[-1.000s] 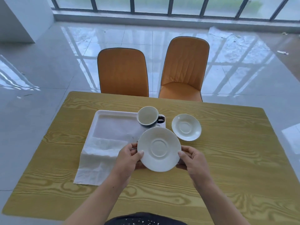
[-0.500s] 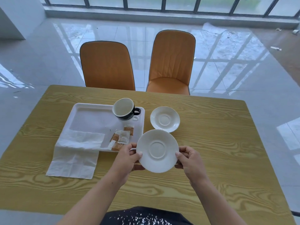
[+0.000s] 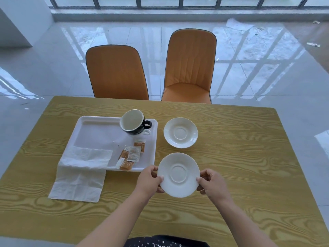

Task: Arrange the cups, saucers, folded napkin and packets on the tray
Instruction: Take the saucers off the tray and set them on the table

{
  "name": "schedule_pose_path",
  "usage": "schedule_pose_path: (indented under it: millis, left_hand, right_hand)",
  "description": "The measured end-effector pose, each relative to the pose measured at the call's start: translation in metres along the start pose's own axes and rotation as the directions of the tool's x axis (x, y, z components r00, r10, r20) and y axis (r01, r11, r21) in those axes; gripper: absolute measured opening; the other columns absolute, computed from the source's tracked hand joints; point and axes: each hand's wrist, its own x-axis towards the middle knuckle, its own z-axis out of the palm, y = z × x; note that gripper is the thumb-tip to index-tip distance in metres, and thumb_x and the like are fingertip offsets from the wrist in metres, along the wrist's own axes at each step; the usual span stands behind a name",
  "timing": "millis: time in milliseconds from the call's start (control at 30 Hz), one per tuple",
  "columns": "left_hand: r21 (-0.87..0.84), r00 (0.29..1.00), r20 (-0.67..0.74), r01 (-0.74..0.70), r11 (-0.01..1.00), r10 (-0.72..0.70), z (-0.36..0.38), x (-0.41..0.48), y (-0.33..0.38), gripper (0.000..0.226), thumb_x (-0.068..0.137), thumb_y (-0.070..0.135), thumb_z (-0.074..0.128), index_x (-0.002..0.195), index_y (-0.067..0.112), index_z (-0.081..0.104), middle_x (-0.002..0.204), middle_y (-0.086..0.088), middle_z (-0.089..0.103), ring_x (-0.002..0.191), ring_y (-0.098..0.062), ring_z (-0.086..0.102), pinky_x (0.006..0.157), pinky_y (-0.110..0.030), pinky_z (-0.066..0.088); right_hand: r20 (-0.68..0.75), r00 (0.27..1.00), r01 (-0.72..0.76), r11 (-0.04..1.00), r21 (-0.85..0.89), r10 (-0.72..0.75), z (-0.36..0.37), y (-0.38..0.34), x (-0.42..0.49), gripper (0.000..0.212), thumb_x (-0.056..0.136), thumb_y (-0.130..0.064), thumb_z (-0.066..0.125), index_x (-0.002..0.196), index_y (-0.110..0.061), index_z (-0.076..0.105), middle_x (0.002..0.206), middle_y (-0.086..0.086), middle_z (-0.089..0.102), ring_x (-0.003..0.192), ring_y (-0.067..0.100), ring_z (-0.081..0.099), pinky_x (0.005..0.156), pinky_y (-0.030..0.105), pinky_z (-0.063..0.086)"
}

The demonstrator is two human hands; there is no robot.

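Note:
I hold a white saucer [image 3: 178, 174] above the table, just right of the tray's near right corner. My left hand [image 3: 150, 180] grips its left rim and my right hand [image 3: 211, 183] grips its right rim. A second white saucer [image 3: 180, 132] lies on the table to the right of the white tray [image 3: 99, 122]. A dark cup [image 3: 133, 124] with a white inside is stacked in a white cup at the tray's far right corner. Several orange and white packets [image 3: 130, 155] lie on the tray's near right part. A white napkin [image 3: 80, 175] hangs over the tray's near left edge onto the table.
The yellow wood-grain table [image 3: 240, 166] stretches bare to the right. Two orange chairs, the left chair [image 3: 116, 72] and the right chair [image 3: 189, 66], stand at the far edge. A glossy tiled floor surrounds the table.
The view shifted, and the saucer in both hands now sits right of the tray instead of over it. The packets have come into view.

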Motion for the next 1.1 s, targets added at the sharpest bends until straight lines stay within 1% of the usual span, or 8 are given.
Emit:
schedule_pose_path:
  millis: [133, 267, 367, 467, 600, 800, 933, 1100]
  left_hand:
    - [0.070, 0.998, -0.062, 0.013, 0.997, -0.009, 0.007, 0.010, -0.009, 0.018, 0.089, 0.001, 0.063, 0.102, 0.014, 0.060, 0.103, -0.015, 0.061, 0.084, -0.027, 0.070, 0.060, -0.043, 0.063]
    - [0.126, 0.995, -0.097, -0.001, 0.992, 0.013, 0.010, 0.015, -0.013, 0.023, 0.086, 0.003, 0.067, 0.097, 0.021, 0.056, 0.100, -0.011, 0.058, 0.080, -0.024, 0.068, 0.055, -0.038, 0.063]
    - [0.179, 0.995, -0.095, 0.006, 0.984, 0.011, 0.012, 0.017, -0.017, 0.022, 0.086, 0.005, 0.068, 0.096, 0.019, 0.055, 0.101, -0.010, 0.058, 0.081, -0.024, 0.068, 0.054, -0.036, 0.062]
    - [0.194, 0.995, -0.094, 0.002, 0.981, 0.017, 0.014, 0.019, -0.023, 0.020, 0.086, 0.005, 0.067, 0.094, 0.018, 0.055, 0.099, -0.010, 0.059, 0.084, -0.025, 0.068, 0.055, -0.036, 0.062]
    - [0.218, 0.993, -0.112, 0.003, 0.976, 0.022, 0.016, 0.021, -0.028, 0.019, 0.087, 0.005, 0.067, 0.094, 0.019, 0.055, 0.095, -0.010, 0.060, 0.086, -0.025, 0.067, 0.058, -0.041, 0.063]
    - [0.265, 0.993, -0.118, 0.005, 0.964, 0.028, 0.017, 0.025, -0.029, 0.020, 0.087, 0.008, 0.066, 0.093, 0.023, 0.055, 0.094, -0.010, 0.062, 0.089, -0.027, 0.066, 0.064, -0.043, 0.063]
    - [0.288, 0.993, -0.116, -0.004, 0.958, 0.039, 0.016, 0.027, -0.027, 0.021, 0.087, 0.009, 0.066, 0.092, 0.025, 0.055, 0.093, -0.008, 0.062, 0.087, -0.025, 0.066, 0.064, -0.041, 0.063]
    - [0.313, 0.993, -0.107, -0.012, 0.950, 0.049, 0.017, 0.029, -0.029, 0.019, 0.088, 0.011, 0.065, 0.093, 0.026, 0.053, 0.093, -0.007, 0.062, 0.089, -0.029, 0.066, 0.068, -0.045, 0.062]
  right_hand:
    - [-0.024, 0.999, -0.023, 0.998, -0.055, 0.022, 0.005, 0.006, 0.008, 0.009, 0.091, -0.007, 0.063, 0.085, -0.013, 0.067, 0.073, 0.008, 0.074, 0.057, 0.011, 0.067, 0.053, 0.025, 0.055]
    - [-0.033, 0.999, -0.029, 0.995, -0.099, 0.026, 0.007, 0.012, 0.011, 0.009, 0.091, -0.008, 0.063, 0.084, -0.011, 0.067, 0.075, 0.008, 0.073, 0.056, 0.010, 0.067, 0.052, 0.022, 0.051]
    - [-0.034, 0.999, -0.036, 0.991, -0.131, 0.032, 0.006, 0.016, 0.013, 0.006, 0.090, -0.006, 0.063, 0.085, -0.007, 0.067, 0.076, 0.013, 0.072, 0.058, 0.014, 0.066, 0.054, 0.025, 0.049]
    - [-0.020, 0.999, -0.042, 0.987, -0.152, 0.039, 0.007, 0.019, 0.014, 0.004, 0.088, -0.004, 0.063, 0.087, -0.005, 0.067, 0.079, 0.017, 0.072, 0.059, 0.015, 0.066, 0.054, 0.024, 0.050]
    - [-0.022, 0.999, -0.043, 0.976, -0.211, 0.040, 0.008, 0.023, 0.018, 0.004, 0.089, -0.008, 0.065, 0.085, -0.009, 0.067, 0.078, 0.014, 0.072, 0.057, 0.011, 0.064, 0.055, 0.023, 0.048]
    - [-0.039, 0.998, -0.052, 0.972, -0.229, 0.045, 0.011, 0.028, 0.021, 0.006, 0.088, -0.010, 0.066, 0.083, -0.012, 0.066, 0.071, 0.007, 0.070, 0.051, 0.007, 0.062, 0.060, 0.031, 0.054]
    - [-0.042, 0.998, -0.059, 0.970, -0.235, 0.050, 0.012, 0.027, 0.022, 0.006, 0.088, -0.011, 0.066, 0.083, -0.013, 0.065, 0.069, 0.002, 0.068, 0.056, 0.011, 0.065, 0.065, 0.036, 0.058]
    - [-0.048, 0.998, -0.058, 0.964, -0.258, 0.047, 0.013, 0.025, 0.026, 0.006, 0.089, -0.013, 0.065, 0.084, -0.014, 0.063, 0.070, -0.001, 0.066, 0.057, 0.010, 0.065, 0.058, 0.027, 0.052]
